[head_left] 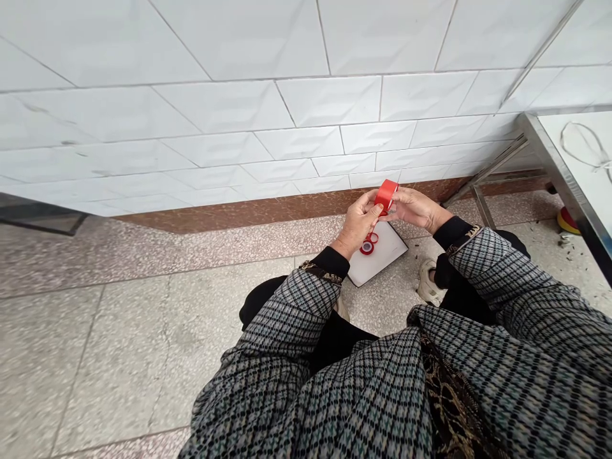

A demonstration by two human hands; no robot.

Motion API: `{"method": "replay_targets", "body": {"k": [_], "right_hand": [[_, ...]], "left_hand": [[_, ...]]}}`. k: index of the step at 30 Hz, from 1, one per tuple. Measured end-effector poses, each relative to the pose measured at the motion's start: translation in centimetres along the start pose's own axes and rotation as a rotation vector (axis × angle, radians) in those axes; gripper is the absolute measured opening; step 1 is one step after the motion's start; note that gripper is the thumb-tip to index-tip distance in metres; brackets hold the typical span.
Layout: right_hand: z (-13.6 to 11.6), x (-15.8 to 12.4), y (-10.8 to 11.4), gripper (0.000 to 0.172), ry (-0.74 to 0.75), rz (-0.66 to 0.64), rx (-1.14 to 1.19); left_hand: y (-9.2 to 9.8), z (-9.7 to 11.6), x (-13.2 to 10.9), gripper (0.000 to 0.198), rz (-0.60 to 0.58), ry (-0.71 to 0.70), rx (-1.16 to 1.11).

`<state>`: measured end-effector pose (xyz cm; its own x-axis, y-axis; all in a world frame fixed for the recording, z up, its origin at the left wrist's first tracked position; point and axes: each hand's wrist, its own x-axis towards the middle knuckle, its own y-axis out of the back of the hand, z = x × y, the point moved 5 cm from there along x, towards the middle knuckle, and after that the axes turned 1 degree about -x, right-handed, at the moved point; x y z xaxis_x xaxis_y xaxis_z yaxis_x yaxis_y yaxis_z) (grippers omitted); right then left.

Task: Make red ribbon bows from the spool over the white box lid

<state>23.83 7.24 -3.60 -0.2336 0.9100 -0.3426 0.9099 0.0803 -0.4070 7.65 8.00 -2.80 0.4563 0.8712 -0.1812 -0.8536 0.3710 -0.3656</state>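
Observation:
A wide roll of red tape [386, 193] is held up in front of the wall between both hands. My left hand [359, 220] is closed around its left side, thumb toward me. On the other side, the fingers of my right hand [415, 208] pinch the roll's right edge; some of those fingertips are hidden. Below the hands, a white board with a dark edge [382, 264] lies on the floor. Resting on it are a small red ring-shaped roll [366, 248] and what look like red scissor handles [373, 238], partly covered by my left hand.
A white tiled wall [310, 102] with a brown skirting strip [268, 213] rises just ahead. At right stands a metal-framed table [559, 172] with a thin cord [586, 143] on top. Beneath it is a red and yellow object [568, 220]. A dark-framed item [43, 217] is at far left.

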Motion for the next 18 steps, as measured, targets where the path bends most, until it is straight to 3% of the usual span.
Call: {"method": "replay_targets", "body": {"k": [6, 12, 15, 18], "right_hand": [[0.0, -0.2, 0.1, 0.041, -0.023, 0.015, -0.013], [0.1, -0.1, -0.1, 0.038, -0.027, -0.002, -0.058], [-0.8, -0.3, -0.1, 0.048, 0.057, 0.018, -0.172], [-2.8, -0.7, -0.3, 0.059, 0.242, 0.007, -0.419]], "left_hand": [[0.4, -0.4, 0.4, 0.064, -0.097, 0.065, 0.012], [0.5, -0.3, 0.5, 0.064, -0.143, 0.088, -0.027], [0.5, -0.1, 0.2, 0.063, -0.145, 0.120, -0.055], [0.6, -0.2, -0.1, 0.063, -0.156, 0.147, -0.061]]}}
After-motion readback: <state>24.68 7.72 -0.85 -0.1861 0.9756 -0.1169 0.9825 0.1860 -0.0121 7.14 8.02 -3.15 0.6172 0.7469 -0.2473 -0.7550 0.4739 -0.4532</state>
